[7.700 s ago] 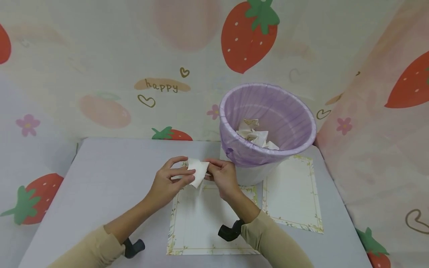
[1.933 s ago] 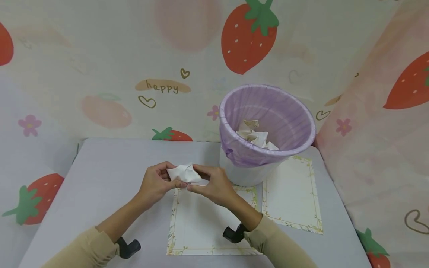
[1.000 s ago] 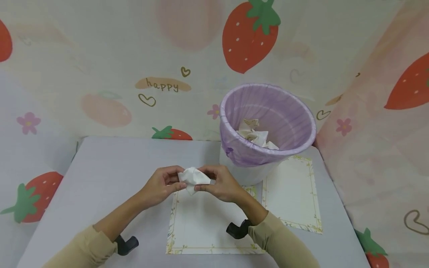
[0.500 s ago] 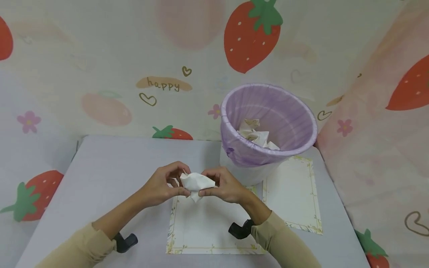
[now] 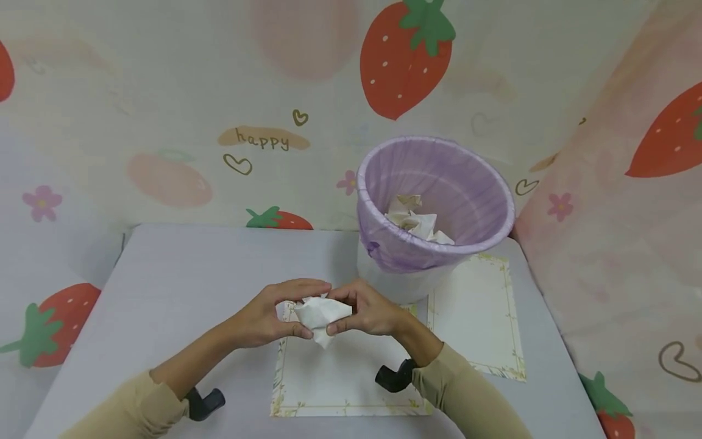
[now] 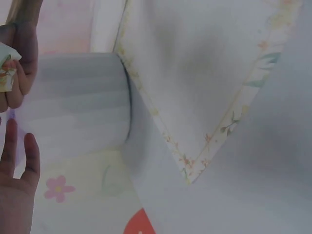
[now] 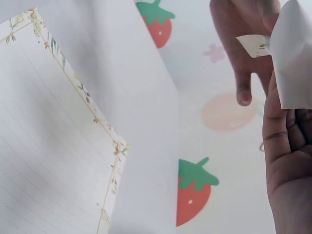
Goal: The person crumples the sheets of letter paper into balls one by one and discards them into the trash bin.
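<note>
One crumpled piece of white paper (image 5: 322,312) sits between the hands I watch: the right hand (image 5: 374,312) pinches its right end, the left hand (image 5: 262,320) curves wide around its left, above a flat white floral-bordered sheet (image 5: 340,381).

A white piece of paper (image 5: 322,312), crumpled into a loose, angular wad, is sitting between the fingers and thumb of the right hand (image 5: 373,310). One pointed corner is jutting toward the person, and a flap is showing greenish print.
</note>
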A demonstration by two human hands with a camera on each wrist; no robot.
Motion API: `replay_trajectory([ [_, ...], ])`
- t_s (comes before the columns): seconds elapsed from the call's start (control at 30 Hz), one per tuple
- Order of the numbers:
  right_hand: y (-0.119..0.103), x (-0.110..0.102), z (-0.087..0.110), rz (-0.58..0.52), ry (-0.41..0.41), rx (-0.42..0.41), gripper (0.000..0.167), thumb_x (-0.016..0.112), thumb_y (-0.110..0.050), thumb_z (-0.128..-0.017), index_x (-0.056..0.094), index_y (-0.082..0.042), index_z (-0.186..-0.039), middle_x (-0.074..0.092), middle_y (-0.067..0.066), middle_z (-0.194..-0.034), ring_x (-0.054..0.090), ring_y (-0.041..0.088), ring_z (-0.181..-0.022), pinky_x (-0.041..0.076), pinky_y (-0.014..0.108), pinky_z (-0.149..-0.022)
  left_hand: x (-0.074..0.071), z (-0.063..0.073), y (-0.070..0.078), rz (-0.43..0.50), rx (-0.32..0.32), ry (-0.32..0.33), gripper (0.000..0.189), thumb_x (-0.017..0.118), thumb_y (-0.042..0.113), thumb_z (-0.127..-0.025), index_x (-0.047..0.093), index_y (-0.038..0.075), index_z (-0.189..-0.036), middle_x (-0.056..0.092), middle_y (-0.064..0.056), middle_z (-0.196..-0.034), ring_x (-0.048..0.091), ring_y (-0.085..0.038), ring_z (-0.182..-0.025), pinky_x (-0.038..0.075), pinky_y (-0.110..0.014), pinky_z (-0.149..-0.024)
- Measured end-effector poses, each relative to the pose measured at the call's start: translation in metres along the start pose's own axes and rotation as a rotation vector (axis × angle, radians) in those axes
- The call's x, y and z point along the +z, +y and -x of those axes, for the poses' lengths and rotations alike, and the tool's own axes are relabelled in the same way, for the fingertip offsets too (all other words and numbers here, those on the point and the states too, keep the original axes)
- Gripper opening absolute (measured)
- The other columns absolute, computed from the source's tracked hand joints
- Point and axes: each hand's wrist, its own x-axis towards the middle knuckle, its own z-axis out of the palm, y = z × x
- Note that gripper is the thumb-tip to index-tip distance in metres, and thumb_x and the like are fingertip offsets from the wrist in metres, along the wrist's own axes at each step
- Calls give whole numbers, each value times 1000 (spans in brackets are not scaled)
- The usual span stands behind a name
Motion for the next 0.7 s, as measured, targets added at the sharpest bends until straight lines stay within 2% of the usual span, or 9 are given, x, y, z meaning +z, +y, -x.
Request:
replay_trajectory([
  [0.07,1,1,0,-28,-22,7,29,72,13,-82,62,21,-108,70,10,-94,61,12,-80,54,25,-70,1,1,1,61,2,-45,69,85,8,-77,57,9,-140,54,-8,-144,49,-23,-134,47,-37,-103],
  [0.13,2,3,0,-45,-40,11,35,73,13,-81,60,23,-112,71,17,-97,64,13,-82,55,26,-72,3,3,2,108,-11,-71,65,84,7,-77,60,9,-138,52,-8,-147,47,-24,-136,46,-38,-104],
  [0.2,4,5,0,-49,-47,9,37,74,14,-80,59,24,-113,71,21,-98,65,13,-83,55,26,-72,4,5,4,145,-36,-75,64,85,6,-76,62,11,-136,52,-7,-147,47,-25,-136,48,-38,-102],
  [0.27,6,8,0,-61,-47,0,37,74,15,-79,59,26,-110,71,18,-97,65,12,-82,55,25,-71,6,6,6,152,-43,-66,62,85,7,-76,64,11,-134,52,-8,-146,48,-26,-135,51,-39,-97],
  [0.4,10,12,-1,-124,-32,-31,39,75,9,-81,56,28,-108,73,4,-97,65,12,-83,54,24,-70,6,7,11,125,-43,-27,60,87,8,-74,67,12,-131,54,-7,-144,51,-27,-132,52,-38,-96],
  [0.5,13,14,-2,-164,-20,-41,53,78,-10,-86,53,30,-110,72,-3,-98,64,11,-83,54,23,-70,5,7,14,94,-29,31,55,88,9,-73,70,12,-125,58,-6,-138,55,-27,-125,52,-37,-95],
  [0.6,14,13,-3,-187,1,-4,72,80,-30,-86,51,30,-111,71,-5,-95,64,10,-81,53,22,-68,5,5,14,80,-4,77,50,87,6,-74,72,9,-121,61,-7,-128,60,-25,-115,54,-36,-90],
  [0.7,11,9,-2,-175,38,44,78,80,-40,-84,52,28,-112,71,-4,-92,63,9,-80,53,22,-68,4,4,11,78,-2,115,46,86,5,-75,72,8,-119,65,-6,-115,61,-22,-104,55,-33,-81],
])
